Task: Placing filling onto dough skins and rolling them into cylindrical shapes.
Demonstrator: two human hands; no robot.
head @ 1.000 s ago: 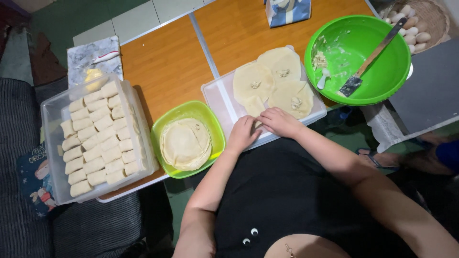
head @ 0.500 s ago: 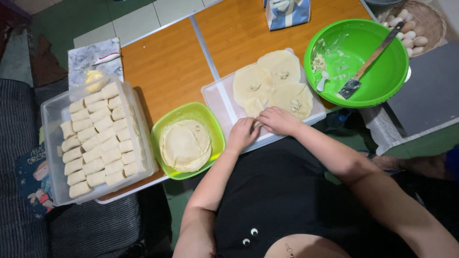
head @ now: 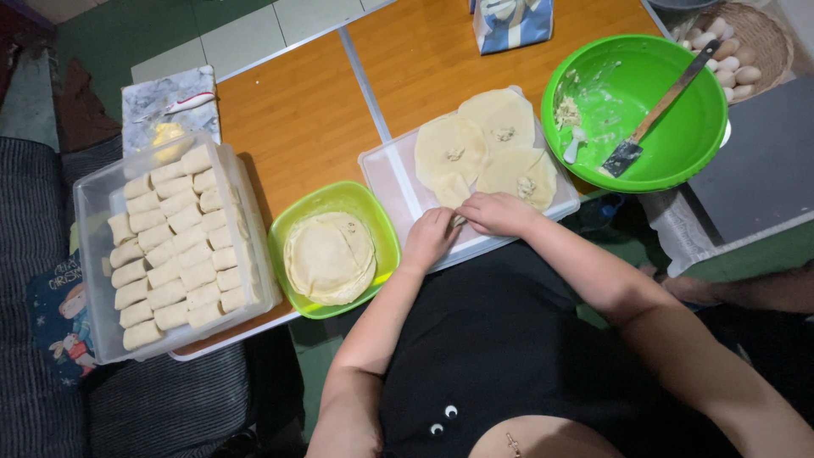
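Both hands, the left hand and the right hand, have fingers pinched together on a small wrapper at the near edge of the white board, so roll it tight and keep the ends tucked in.

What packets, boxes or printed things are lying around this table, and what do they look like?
Blue-and-white carton: far table edge, upright, rectangular.
Silvery patterned packet: left, behind the clear plastic container, flat, with a red-and-white mark.
Dark blue printed bag: off the table's left side, cartoon figures on it.
No screens or signs.
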